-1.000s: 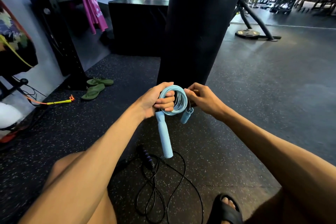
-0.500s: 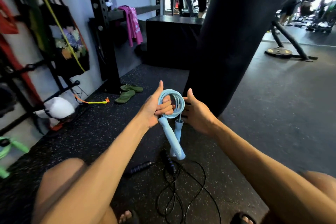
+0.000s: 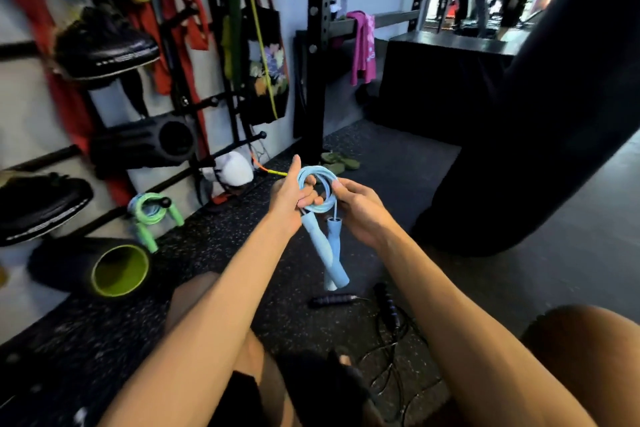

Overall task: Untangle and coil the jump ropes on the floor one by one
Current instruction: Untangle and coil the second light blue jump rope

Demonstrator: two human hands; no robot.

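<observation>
Centrally, a person's two bare forearms reached forward over bent knees, holding a blue jump rope (image 3: 318, 173) up off the floor (image 3: 221, 239) at mid-frame. The left hand (image 3: 289, 199) had its grip curled through the small coil, thumb pointing up. The right hand (image 3: 360, 210) had its grip pinching the coil's opposite side between thumb and fingers. Both pale blue handles (image 3: 325, 253) hung below the coil, crossing each other. Just beneath, a black jump rope (image 3: 332, 300) lay uncoiled on the speckled floor, its thin cord in loose loops near the person's foot and its two handles apart. To the left, a coiled green jump rope (image 3: 150, 210) hung from a wall rack peg, above a black foam roller (image 3: 117, 269) with a lime-green core, lying on its side. A dark floral tote bag (image 3: 268, 69) hung higher on that rack; its contents could not be seen. A large black punching bag (image 3: 536, 114) filled the right side, hiding much of the gym behind. Green sandals (image 3: 337, 163) lay beside a black upright post (image 3: 317, 45), with a pink towel (image 3: 362, 45) draped over a bar beyond.
</observation>
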